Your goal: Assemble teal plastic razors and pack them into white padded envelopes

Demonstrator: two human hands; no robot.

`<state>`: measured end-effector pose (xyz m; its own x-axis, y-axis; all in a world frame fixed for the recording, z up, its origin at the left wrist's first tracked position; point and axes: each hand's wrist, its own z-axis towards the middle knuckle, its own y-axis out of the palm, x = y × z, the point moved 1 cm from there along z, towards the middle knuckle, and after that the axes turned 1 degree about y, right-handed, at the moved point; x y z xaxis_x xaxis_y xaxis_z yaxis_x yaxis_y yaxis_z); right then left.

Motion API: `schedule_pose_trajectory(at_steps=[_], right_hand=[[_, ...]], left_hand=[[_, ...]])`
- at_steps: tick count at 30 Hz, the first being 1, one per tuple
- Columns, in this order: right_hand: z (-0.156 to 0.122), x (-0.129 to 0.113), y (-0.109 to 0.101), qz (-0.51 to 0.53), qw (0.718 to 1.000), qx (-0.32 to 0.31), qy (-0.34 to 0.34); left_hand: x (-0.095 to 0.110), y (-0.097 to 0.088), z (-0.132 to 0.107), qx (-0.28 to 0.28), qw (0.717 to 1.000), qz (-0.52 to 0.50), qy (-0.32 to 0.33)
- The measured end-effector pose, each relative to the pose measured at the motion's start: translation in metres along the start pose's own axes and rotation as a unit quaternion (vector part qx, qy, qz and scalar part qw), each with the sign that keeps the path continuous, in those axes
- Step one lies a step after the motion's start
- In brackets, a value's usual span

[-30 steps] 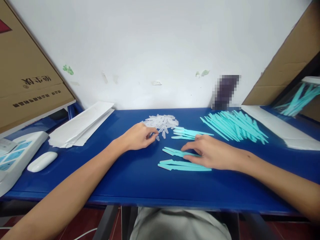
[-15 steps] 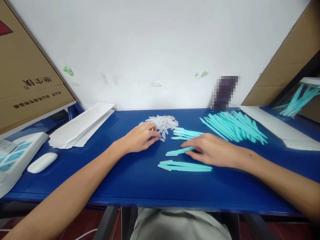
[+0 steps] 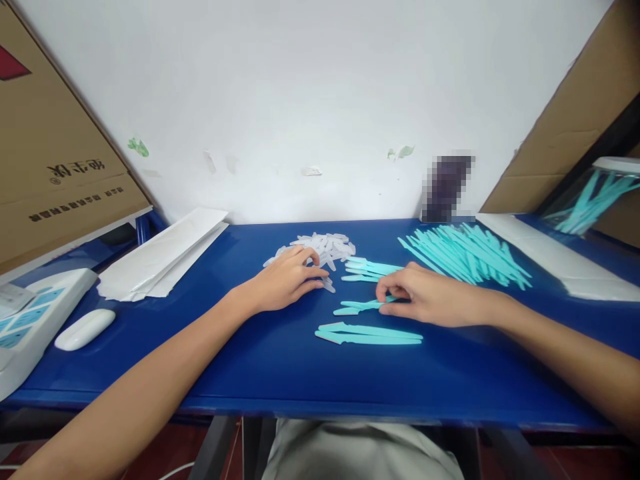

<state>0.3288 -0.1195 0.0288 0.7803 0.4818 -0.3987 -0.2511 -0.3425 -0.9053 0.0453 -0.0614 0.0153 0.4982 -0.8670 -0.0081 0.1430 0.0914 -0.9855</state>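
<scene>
My left hand (image 3: 290, 277) rests on the blue table (image 3: 250, 360) at the near edge of a heap of small clear plastic caps (image 3: 325, 245), its fingers curled onto a cap. My right hand (image 3: 425, 297) pinches the end of a turquoise plastic stick (image 3: 357, 307) lying on the table. A pair of turquoise sticks (image 3: 367, 333) lies just in front of it. A few more sticks (image 3: 367, 269) lie behind it.
A big pile of turquoise sticks (image 3: 465, 252) lies at the back right. White paper sleeves (image 3: 165, 257) are stacked at the left, a white mouse (image 3: 84, 329) and a white device (image 3: 30, 320) nearer. Cardboard boxes (image 3: 55, 153) flank both sides; white sheets (image 3: 550, 257) at right.
My right hand closed from flat fingers into a pinch on one turquoise stick and drew it slightly back. My left hand shifted a little into the clear caps and curled.
</scene>
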Motion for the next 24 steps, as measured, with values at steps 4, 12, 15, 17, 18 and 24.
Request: schedule_pose_trajectory(at_steps=[4, 12, 15, 17, 18, 24], right_hand=[[0.001, 0.002, 0.003, -0.021, 0.999, 0.018, -0.021], [0.002, -0.004, 0.003, 0.012, 0.998, 0.017, -0.051], [0.003, -0.004, 0.002, 0.015, 0.999, 0.023, -0.044], [0.003, 0.0, 0.002, 0.003, 0.999, 0.029, -0.026], [0.004, 0.003, 0.002, -0.004, 0.999, 0.032, -0.019], [-0.002, 0.006, -0.004, 0.019, 1.0, -0.01, -0.002]], left_hand=[[0.003, 0.0, 0.0, 0.002, 1.0, -0.012, 0.008], [0.007, 0.004, 0.004, 0.006, 0.998, -0.063, -0.011], [0.007, 0.005, 0.004, 0.004, 0.998, -0.062, -0.016], [0.006, 0.005, 0.004, 0.002, 0.998, -0.066, -0.017], [0.006, 0.006, 0.005, 0.0, 0.997, -0.07, -0.019], [0.007, 0.003, 0.005, -0.011, 0.995, -0.098, -0.034]])
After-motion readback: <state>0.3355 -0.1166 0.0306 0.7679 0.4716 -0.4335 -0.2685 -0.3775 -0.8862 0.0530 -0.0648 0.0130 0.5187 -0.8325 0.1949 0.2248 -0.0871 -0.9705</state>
